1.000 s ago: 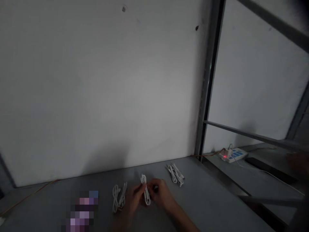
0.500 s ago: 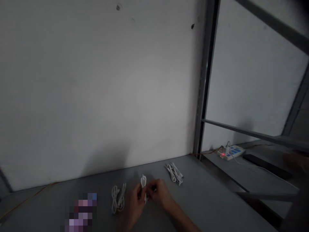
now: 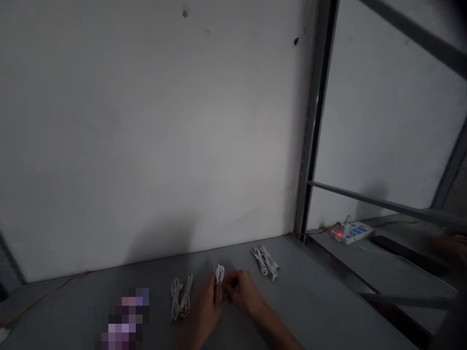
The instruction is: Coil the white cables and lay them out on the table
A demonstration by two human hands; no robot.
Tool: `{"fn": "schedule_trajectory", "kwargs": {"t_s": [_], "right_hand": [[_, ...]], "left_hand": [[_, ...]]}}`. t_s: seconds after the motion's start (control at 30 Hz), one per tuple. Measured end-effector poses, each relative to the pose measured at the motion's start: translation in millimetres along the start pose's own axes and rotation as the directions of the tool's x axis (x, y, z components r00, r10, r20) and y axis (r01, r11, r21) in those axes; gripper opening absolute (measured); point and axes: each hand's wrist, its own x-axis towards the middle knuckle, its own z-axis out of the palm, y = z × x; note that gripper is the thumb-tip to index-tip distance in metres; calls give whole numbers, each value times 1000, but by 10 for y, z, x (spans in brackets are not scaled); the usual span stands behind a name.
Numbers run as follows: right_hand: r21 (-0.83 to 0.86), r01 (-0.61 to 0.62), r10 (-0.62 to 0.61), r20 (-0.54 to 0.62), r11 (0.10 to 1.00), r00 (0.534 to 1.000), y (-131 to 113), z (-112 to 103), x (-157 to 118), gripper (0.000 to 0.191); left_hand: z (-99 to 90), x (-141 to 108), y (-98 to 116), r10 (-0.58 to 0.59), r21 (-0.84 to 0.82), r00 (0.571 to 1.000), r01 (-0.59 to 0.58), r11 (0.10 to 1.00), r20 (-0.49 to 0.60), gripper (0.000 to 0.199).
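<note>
A small coiled white cable [image 3: 219,274] stands upright between my hands, its loops showing above my fingers and its lower part hidden. My left hand [image 3: 206,311] pinches it from the left, and my right hand [image 3: 242,291] grips it from the right. On the grey table [image 3: 310,291], a bundled white cable [image 3: 181,297] lies to the left of my left hand. Another bundle of white cable [image 3: 264,263] lies beyond my right hand.
A pixelated patch [image 3: 126,318] covers something on the table at the lower left. A white wall stands behind the table. To the right are a metal frame [image 3: 315,121], a power strip [image 3: 350,232] with a red light, and a blurred hand [image 3: 448,245].
The coil in my hands looks shorter, with less of it showing below my fingers. My left hand has moved slightly right and closer around it. The two bundles on the table have not moved.
</note>
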Motion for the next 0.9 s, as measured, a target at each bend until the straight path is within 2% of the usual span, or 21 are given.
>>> {"fn": "schedule_trajectory", "kwargs": {"t_s": [0.2, 0.4, 0.57, 0.63, 0.7, 0.83, 0.9], "right_hand": [[67, -43, 46, -34, 997, 998, 30, 7, 16, 20], [177, -56, 73, -88, 983, 993, 87, 13, 29, 12], [281, -96, 114, -49, 955, 992, 86, 7, 32, 13], [244, -99, 111, -37, 965, 993, 59, -4, 23, 13], [138, -58, 66, -54, 989, 996, 30, -9, 9, 15], [-132, 118, -133, -108, 984, 985, -27, 6, -19, 20], [-184, 133, -156, -120, 974, 980, -55, 17, -28, 19]], "left_hand": [[44, 7, -57, 49, -86, 999, -51, 995, -16, 39], [-22, -4, 3, 13, -110, 1000, -10, 994, 26, 39], [-90, 0, 43, 38, -158, 999, -31, 987, 37, 37], [-99, 3, 52, 50, -185, 998, -44, 982, 27, 35], [-102, 2, 62, 42, -166, 999, -39, 985, 20, 34], [-88, -5, 60, 24, -29, 999, -23, 999, 25, 35], [-75, -6, 47, 20, 32, 1000, -20, 999, 22, 36]]}}
